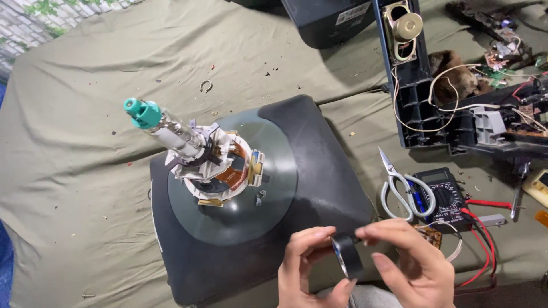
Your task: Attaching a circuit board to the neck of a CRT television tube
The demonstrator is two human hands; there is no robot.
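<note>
Black tape roll (347,255) between both hands (365,265)

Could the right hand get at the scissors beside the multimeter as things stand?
Probably yes: the scissors lie uncovered just above the right hand, with nothing between. But its fingers hold the black tape roll together with the left hand.

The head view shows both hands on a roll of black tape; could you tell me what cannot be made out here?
- Head view: the black tape roll is partly covered by fingers of the left hand and right hand, so its loose end is hidden.
- Both wrists are cut off by the bottom edge.
- The multimeter is partly covered by the scissors; its dial is too small to read.
</note>
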